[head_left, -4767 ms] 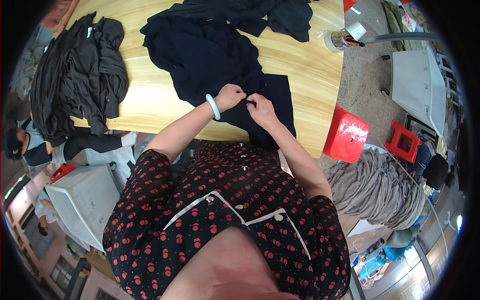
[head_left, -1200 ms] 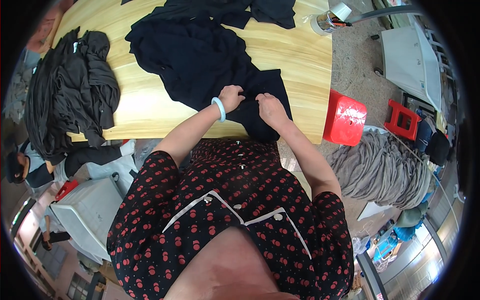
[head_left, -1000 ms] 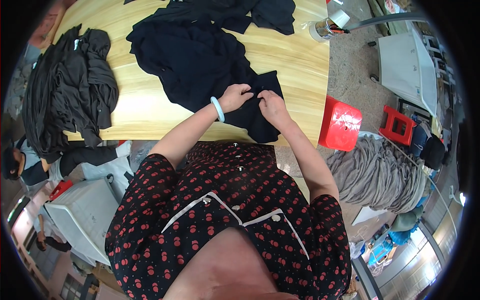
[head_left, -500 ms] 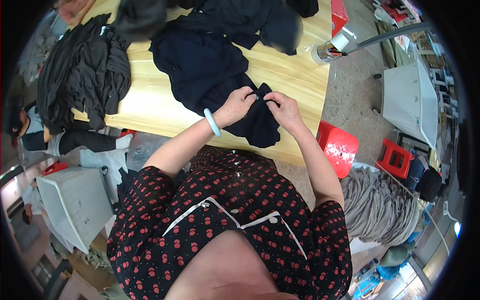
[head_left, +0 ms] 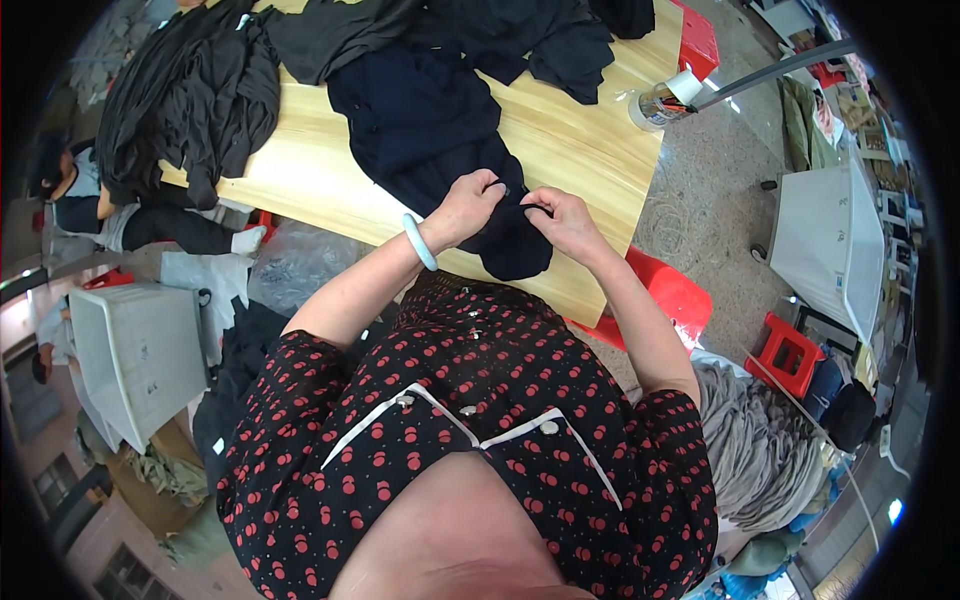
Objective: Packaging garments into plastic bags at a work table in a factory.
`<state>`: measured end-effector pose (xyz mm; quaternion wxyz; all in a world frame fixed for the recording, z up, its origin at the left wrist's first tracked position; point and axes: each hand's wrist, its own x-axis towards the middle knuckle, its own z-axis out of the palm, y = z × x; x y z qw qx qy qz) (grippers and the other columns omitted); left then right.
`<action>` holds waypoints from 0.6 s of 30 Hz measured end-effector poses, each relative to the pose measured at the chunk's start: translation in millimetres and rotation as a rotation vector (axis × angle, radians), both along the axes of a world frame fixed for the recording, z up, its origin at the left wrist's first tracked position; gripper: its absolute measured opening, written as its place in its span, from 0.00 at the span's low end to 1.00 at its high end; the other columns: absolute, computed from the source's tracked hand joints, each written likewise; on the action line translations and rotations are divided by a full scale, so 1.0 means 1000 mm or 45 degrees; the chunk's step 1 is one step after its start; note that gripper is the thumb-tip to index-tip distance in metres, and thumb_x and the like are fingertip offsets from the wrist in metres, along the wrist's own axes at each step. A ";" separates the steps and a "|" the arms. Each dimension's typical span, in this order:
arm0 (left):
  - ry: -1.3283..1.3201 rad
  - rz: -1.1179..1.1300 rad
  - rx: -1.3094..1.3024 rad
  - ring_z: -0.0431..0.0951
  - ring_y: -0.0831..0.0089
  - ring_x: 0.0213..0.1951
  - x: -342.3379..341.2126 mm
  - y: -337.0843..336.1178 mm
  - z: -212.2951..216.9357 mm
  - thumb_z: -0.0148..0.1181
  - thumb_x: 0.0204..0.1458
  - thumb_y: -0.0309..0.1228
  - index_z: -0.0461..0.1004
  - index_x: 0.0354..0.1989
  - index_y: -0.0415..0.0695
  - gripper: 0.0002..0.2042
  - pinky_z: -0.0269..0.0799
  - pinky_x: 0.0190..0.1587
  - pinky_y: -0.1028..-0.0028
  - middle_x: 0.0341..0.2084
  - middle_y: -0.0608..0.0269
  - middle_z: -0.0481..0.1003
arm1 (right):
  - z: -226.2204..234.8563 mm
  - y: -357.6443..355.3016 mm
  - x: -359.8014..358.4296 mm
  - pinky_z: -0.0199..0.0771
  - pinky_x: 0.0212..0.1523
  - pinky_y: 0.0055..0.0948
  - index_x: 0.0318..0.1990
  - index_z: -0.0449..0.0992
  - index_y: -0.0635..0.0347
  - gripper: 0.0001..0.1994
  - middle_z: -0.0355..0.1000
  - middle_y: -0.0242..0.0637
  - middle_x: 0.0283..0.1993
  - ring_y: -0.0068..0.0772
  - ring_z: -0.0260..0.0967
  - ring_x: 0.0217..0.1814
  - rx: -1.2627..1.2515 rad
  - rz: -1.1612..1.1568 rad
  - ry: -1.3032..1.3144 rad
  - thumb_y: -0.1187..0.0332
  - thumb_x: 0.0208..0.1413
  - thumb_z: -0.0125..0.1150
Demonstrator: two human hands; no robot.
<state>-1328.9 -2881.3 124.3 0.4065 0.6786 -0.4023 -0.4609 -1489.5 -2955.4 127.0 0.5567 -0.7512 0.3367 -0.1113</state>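
A dark navy garment point(head_left: 415, 110) lies across the wooden table point(head_left: 590, 160), its near end hanging toward the table's front edge. My left hand point(head_left: 470, 208), with a pale bangle point(head_left: 420, 242) on its wrist, pinches the garment's edge between thumb and fingers. Just to its right, my right hand point(head_left: 562, 222) pinches another stretch of the same edge. A short span of dark cloth runs between the two hands. Which part of the garment this edge belongs to, I cannot tell.
Dark grey garments point(head_left: 205, 100) are heaped at the table's left, and more dark clothes point(head_left: 570, 55) lie at the back. A clear jar of tools point(head_left: 655, 106) stands near the right edge. A red stool point(head_left: 672, 298), white bins point(head_left: 825, 230) and a seated person point(head_left: 150, 225) surround the table.
Both hands still pinch the garment's edge, which now looks pulled straighter between them. At the back left, a dark garment that was blurred in motion now lies still on the table.
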 end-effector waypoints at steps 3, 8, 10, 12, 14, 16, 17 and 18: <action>0.175 -0.012 0.029 0.58 0.86 0.21 -0.008 0.005 0.006 0.47 0.49 0.29 0.65 0.23 0.38 0.08 0.56 0.22 0.81 0.16 0.73 0.61 | 0.005 0.003 -0.001 0.61 0.29 0.17 0.32 0.69 0.65 0.06 0.67 0.29 0.24 0.16 0.61 0.27 -0.082 0.031 -0.007 0.75 0.45 0.51; -0.011 0.029 -0.031 0.57 0.85 0.22 -0.010 0.002 -0.002 0.48 0.49 0.29 0.64 0.23 0.38 0.07 0.56 0.23 0.81 0.15 0.72 0.61 | 0.001 0.001 -0.012 0.61 0.29 0.18 0.33 0.69 0.65 0.06 0.67 0.27 0.26 0.15 0.61 0.28 -0.096 0.204 0.089 0.73 0.46 0.52; -0.182 0.005 -0.074 0.58 0.84 0.22 -0.006 -0.002 -0.019 0.48 0.48 0.29 0.65 0.25 0.38 0.07 0.58 0.24 0.80 0.15 0.70 0.61 | -0.006 0.001 -0.016 0.61 0.30 0.17 0.33 0.70 0.64 0.06 0.67 0.26 0.27 0.14 0.61 0.28 0.113 0.197 0.101 0.73 0.47 0.52; -0.375 -0.057 -0.175 0.60 0.82 0.23 -0.004 -0.002 -0.029 0.48 0.48 0.28 0.67 0.28 0.38 0.06 0.59 0.26 0.79 0.17 0.68 0.63 | -0.013 -0.001 -0.020 0.59 0.26 0.19 0.31 0.71 0.61 0.08 0.66 0.25 0.24 0.15 0.60 0.25 0.751 -0.032 -0.077 0.67 0.45 0.55; -0.218 -0.080 -0.169 0.62 0.81 0.24 -0.008 0.001 -0.026 0.48 0.48 0.29 0.67 0.31 0.38 0.07 0.60 0.27 0.79 0.19 0.68 0.65 | -0.023 -0.003 -0.023 0.58 0.26 0.17 0.31 0.71 0.59 0.07 0.65 0.22 0.24 0.12 0.58 0.25 0.861 -0.106 -0.075 0.68 0.45 0.55; -0.063 -0.105 -0.156 0.64 0.80 0.25 -0.012 0.002 -0.023 0.49 0.48 0.29 0.68 0.33 0.38 0.08 0.61 0.28 0.78 0.22 0.67 0.66 | -0.032 -0.004 -0.026 0.56 0.26 0.14 0.32 0.71 0.58 0.07 0.64 0.20 0.25 0.10 0.56 0.26 0.977 -0.183 -0.075 0.68 0.44 0.56; -0.007 -0.215 -0.134 0.65 0.80 0.26 -0.015 0.002 -0.022 0.51 0.47 0.29 0.68 0.36 0.39 0.10 0.62 0.29 0.78 0.25 0.66 0.68 | -0.036 -0.004 -0.026 0.57 0.26 0.14 0.32 0.72 0.58 0.07 0.65 0.21 0.25 0.10 0.57 0.26 1.016 -0.213 -0.101 0.69 0.44 0.56; 0.049 -0.324 -0.110 0.66 0.80 0.28 -0.017 0.002 -0.022 0.52 0.46 0.30 0.67 0.39 0.39 0.12 0.63 0.30 0.79 0.28 0.66 0.69 | -0.039 -0.003 -0.027 0.57 0.27 0.14 0.32 0.72 0.58 0.06 0.66 0.22 0.25 0.11 0.58 0.26 1.054 -0.243 -0.127 0.70 0.43 0.57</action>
